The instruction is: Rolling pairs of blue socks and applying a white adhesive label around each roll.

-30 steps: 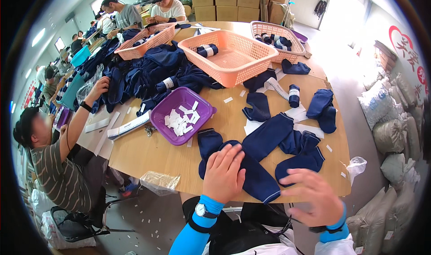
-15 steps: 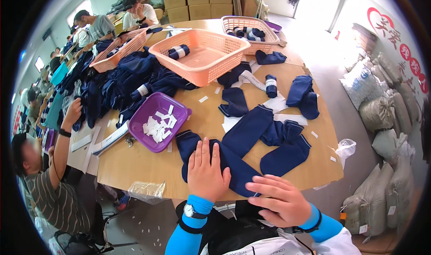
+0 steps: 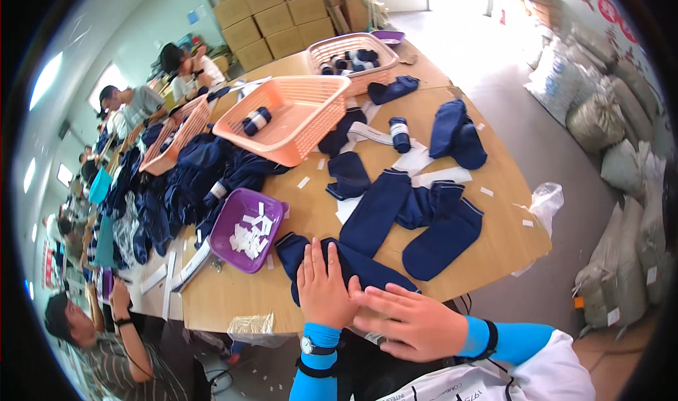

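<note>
My left hand [image 3: 325,288] lies flat with its fingers stretched out on a navy sock [image 3: 376,270] at the table's near edge. Its palm hides part of that sock. My right hand [image 3: 409,325], fingers extended and holding nothing, is just to the right, its fingertips at the left hand's thumb side. Beyond them a long navy sock [image 3: 374,216] lies flat, with another sock [image 3: 443,240] to its right. A purple tub [image 3: 223,240] of small white labels stands left of my left hand.
Behind are a peach basket [image 3: 311,129] holding one banded sock roll, a second basket [image 3: 387,73] of rolls, and a navy sock heap [image 3: 201,168]. A rolled sock [image 3: 400,134] stands among papers. A co-worker [image 3: 116,344] sits left. Sacks [image 3: 614,260] line the right.
My right hand has moved left until its fingers reach my left hand, which stays flat on the sock. The whole view has tilted. The co-worker's raised hand at left is lower.
</note>
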{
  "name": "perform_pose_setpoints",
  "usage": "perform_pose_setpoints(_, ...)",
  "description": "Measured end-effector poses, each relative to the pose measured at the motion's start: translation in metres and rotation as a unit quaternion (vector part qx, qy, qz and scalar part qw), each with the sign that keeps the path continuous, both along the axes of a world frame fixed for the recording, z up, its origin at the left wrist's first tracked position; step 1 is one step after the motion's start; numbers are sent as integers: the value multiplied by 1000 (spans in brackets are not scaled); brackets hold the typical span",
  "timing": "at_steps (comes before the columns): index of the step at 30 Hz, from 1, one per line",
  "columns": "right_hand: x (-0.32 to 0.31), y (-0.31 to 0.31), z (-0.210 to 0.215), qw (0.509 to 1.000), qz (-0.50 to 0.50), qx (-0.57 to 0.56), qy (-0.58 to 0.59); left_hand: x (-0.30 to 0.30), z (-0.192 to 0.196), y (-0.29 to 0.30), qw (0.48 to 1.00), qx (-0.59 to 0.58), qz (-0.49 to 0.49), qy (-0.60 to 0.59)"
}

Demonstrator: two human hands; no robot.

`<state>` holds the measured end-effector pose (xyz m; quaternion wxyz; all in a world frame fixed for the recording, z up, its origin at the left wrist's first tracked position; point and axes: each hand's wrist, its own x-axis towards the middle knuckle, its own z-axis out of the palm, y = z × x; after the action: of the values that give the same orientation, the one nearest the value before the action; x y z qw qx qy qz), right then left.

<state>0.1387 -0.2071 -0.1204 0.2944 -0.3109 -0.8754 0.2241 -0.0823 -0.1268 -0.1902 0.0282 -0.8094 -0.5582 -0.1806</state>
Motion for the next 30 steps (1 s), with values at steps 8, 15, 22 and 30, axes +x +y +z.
perform_pose_setpoints(8, 46, -16, 18, 994, 16, -26, 107, 0, 2, -1, 1000, -10, -4, 20)
perform_pose_setpoints(15, 39, -27, -23, 996, 39, -80, 21, -4, 2, -6, 999, -32, 6, 39)
perform_pose_setpoints(22, 72, 25, -45, 937, -279, -76, 198, 4, 6, 0, 999, -43, 2, 22)
perform_pose_setpoints(30, 126, 19, -57, 858, -394, -165, 284, 4, 5, 2, 999, -44, 4, 19)
